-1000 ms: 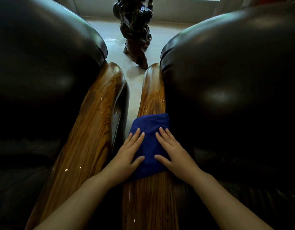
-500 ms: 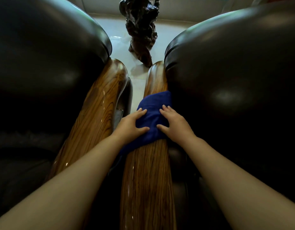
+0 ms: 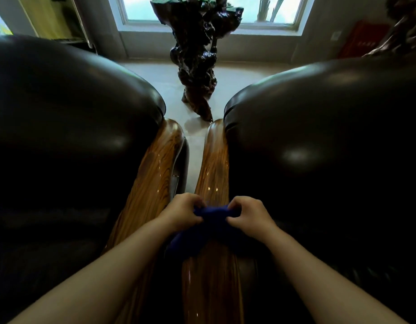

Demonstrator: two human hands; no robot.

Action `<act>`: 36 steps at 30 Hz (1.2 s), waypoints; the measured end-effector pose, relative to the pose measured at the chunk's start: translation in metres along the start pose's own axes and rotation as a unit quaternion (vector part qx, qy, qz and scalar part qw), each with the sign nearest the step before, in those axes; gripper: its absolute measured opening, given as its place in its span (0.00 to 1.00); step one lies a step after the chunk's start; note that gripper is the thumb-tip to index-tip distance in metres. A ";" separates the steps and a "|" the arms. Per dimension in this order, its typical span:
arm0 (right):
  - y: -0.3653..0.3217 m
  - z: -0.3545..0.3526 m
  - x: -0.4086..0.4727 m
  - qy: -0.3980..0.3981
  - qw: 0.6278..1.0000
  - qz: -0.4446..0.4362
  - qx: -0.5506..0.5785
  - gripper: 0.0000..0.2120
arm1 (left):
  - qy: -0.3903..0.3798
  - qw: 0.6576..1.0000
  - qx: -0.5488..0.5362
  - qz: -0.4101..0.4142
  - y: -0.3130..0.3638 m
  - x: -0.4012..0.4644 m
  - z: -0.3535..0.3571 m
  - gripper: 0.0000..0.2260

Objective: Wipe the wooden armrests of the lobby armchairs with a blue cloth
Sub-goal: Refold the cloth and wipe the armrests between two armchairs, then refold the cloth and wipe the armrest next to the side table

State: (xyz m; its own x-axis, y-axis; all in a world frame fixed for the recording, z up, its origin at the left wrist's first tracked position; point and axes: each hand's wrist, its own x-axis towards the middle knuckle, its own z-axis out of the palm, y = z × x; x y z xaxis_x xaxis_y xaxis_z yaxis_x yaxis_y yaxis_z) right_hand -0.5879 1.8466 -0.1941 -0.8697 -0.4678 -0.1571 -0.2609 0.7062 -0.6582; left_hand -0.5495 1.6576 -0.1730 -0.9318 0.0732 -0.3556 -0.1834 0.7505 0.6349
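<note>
Glossy striped wooden armrests [image 3: 214,160], smooth shiny leather armchairs [image 3: 319,141], matt blue cloth [image 3: 214,218]

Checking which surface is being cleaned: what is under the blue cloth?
The bunched blue cloth, gripped by the left hand and right hand, lies on the right glossy striped wooden armrest. The wood directly beneath is covered.

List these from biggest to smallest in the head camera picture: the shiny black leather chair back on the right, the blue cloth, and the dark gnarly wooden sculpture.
1. Shiny black leather chair back on the right
2. Dark gnarled wooden sculpture, though it stands farther away
3. Blue cloth, partly hidden under the left hand and right hand
</note>
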 end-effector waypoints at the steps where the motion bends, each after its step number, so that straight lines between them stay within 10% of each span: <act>1: -0.006 -0.013 -0.007 -0.001 1.000 -0.001 0.013 0.09 | -0.008 1.000 -0.005 0.007 0.011 -0.006 -0.008 0.13; 16: -0.086 -0.285 -0.229 0.094 0.995 0.002 -0.038 0.07 | -0.030 0.979 0.063 0.190 0.299 -0.146 -0.073 0.13; 36: 0.158 -0.573 -0.648 0.227 0.963 0.116 -0.089 0.07 | -0.103 0.903 0.130 0.395 0.749 -0.237 0.238 0.15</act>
State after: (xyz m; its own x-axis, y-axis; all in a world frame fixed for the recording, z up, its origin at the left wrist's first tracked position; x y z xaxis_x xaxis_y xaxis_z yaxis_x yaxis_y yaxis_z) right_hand -0.3058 2.5659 0.2256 -0.9962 -0.0339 0.0799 -0.0695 0.8625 -0.5012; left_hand -0.3917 2.3583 0.2236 -0.6560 0.7547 0.0009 0.6190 0.5374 0.5727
